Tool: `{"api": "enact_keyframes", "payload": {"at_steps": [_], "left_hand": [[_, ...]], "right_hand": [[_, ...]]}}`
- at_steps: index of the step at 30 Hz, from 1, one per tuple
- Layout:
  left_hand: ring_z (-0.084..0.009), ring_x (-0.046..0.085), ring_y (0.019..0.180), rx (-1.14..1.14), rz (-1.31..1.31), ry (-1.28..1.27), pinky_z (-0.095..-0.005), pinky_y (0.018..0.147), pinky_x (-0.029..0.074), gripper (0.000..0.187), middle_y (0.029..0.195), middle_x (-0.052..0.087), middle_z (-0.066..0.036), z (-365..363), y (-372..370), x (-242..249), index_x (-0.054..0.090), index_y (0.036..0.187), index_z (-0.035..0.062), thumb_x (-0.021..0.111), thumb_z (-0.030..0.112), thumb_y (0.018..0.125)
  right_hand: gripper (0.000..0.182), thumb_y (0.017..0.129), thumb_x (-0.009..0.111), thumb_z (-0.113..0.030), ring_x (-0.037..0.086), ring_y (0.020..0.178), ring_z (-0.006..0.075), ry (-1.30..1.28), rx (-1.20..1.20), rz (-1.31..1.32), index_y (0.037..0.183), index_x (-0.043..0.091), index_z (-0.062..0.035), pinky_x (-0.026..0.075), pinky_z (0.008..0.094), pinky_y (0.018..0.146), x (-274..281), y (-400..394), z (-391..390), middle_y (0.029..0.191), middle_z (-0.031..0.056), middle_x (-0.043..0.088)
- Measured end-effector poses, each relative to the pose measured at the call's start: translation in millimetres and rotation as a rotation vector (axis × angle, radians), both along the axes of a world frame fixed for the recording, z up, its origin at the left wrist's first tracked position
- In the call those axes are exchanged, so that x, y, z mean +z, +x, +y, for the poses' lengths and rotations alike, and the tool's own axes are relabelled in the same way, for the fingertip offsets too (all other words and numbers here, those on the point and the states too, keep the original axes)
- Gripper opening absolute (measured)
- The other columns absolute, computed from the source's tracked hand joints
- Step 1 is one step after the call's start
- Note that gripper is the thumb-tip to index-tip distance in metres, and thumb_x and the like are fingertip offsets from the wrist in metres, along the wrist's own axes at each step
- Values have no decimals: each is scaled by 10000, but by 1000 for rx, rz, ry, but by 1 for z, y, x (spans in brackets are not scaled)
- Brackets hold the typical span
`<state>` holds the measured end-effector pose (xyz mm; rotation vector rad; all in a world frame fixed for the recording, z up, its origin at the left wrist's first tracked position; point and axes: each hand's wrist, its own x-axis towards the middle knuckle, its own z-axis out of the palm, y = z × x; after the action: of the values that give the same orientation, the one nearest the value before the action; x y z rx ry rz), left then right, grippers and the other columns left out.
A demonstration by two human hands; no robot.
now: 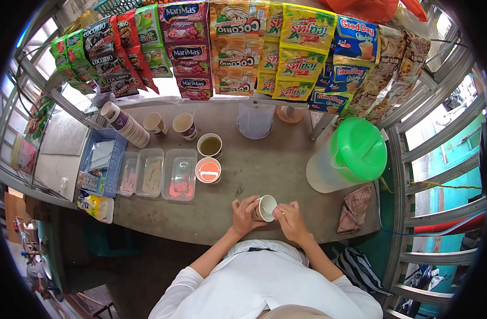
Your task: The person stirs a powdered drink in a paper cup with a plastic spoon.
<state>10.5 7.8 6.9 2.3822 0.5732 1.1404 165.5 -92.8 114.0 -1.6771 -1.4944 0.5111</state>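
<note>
Near the front edge of the counter, my left hand [245,214] is wrapped round a paper cup [263,208] with a white inside. On the cup's right side, my right hand [291,219] is closed in a pinch at the rim; what its fingers hold is too small to make out. The cup tilts slightly, its opening facing up. Just behind it stand a cup with an orange-red top [208,170] and a cup of dark greenish liquid [209,145].
Three plastic containers [179,174] and a blue basket [111,139] are at left, near stacked cups [127,126]. A green-lidded jug [334,165] and checked cloth [355,209] stand right. Drink sachets [237,48] hang overhead across the back.
</note>
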Motion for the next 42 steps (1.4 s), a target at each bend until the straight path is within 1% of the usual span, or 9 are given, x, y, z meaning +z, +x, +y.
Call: {"api": "enact_keyframes", "payload": {"at_steps": [6,9,15,17,21,30,32,35,42], "left_hand": [[-227,594,1064,17,-22,45,-447,853,312,914,1241,591,-61,0,3,1,419,1246,156,893,377,497],[-227,589,1067,47,-14,44,-448,868,314,889,1226,589,-55,-1,3,-2,446,1255,130,881,382,522],[-247,564,1088,82,116,89,-462,915,321,929,1160,581,-87,-2,2,0,482,1269,69,882,400,498],[-249,565,1084,82,104,76,-464,913,321,943,1168,580,-86,-2,2,1,476,1271,69,883,406,491],[-252,568,1085,67,99,20,-468,913,317,969,1208,582,-91,-4,0,4,454,1283,72,887,410,485],[-254,594,1085,88,41,51,-468,922,319,930,1255,582,-80,-3,5,-2,413,1301,134,878,394,539],[-259,592,1086,60,35,56,-472,928,321,921,1249,582,-82,-2,4,-4,406,1296,142,883,369,542],[-264,590,1081,54,10,51,-476,931,325,919,1242,580,-85,-1,5,-12,397,1291,154,890,333,537],[-274,595,1079,21,50,32,-481,910,329,922,1221,597,-103,-1,3,-5,381,1280,149,904,303,536]], "right_hand": [[264,968,490,-193,511,698,264,6,-11,4,782,575,-26,320,374,727,3,0,-1,738,104,577],[263,966,493,-196,518,704,265,24,-8,36,785,577,-26,324,374,729,-1,0,-3,751,104,588],[256,963,499,-193,512,694,266,6,33,19,786,573,-23,325,374,729,0,5,1,746,102,584],[251,962,502,-188,508,688,267,6,32,-48,786,570,-23,325,374,729,2,6,3,738,101,578],[246,962,503,-182,501,682,267,6,57,15,784,570,-25,324,371,725,2,7,1,732,99,567],[252,964,495,-181,500,684,269,5,58,6,783,566,-21,325,367,720,-1,11,-2,729,102,555],[254,965,493,-185,504,691,267,-39,112,14,783,567,-23,326,368,719,-5,12,-4,733,99,562],[257,965,495,-192,509,691,268,44,26,59,786,568,-23,326,371,719,-5,8,-3,737,98,568],[253,963,499,-198,538,720,265,26,31,39,806,586,-19,337,371,736,-4,9,-3,767,103,597]]}}
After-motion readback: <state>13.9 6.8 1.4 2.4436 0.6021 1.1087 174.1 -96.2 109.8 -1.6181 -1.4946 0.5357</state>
